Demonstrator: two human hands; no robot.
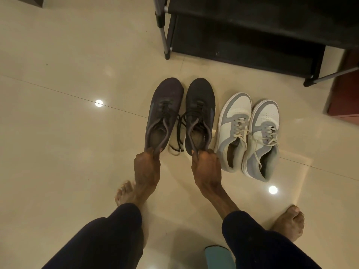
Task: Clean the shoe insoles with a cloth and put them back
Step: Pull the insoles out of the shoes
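Left hand (pixel 147 167) and right hand (pixel 206 167) each pinched a heel of the dark sneakers (pixel 200 111), openings facing up, likely to reach the insoles (pixel 157 136) inside; grey-and-white sneakers (pixel 246 133) sat alongside on the floor (pixel 68 133).

I am logging the purplish shoe (pixel 164 111) and black shoe (pixel 200 109) pointing toes toward the rack (pixel 252 35), laces loose, the left hand (pixel 147 167) and right hand (pixel 206 167) pinching their heel collars. The grey-and-white pair (pixel 236 113) is sitting beside them, also toes toward the rack. A teal insole (pixel 216 257) is lying farthest from it.
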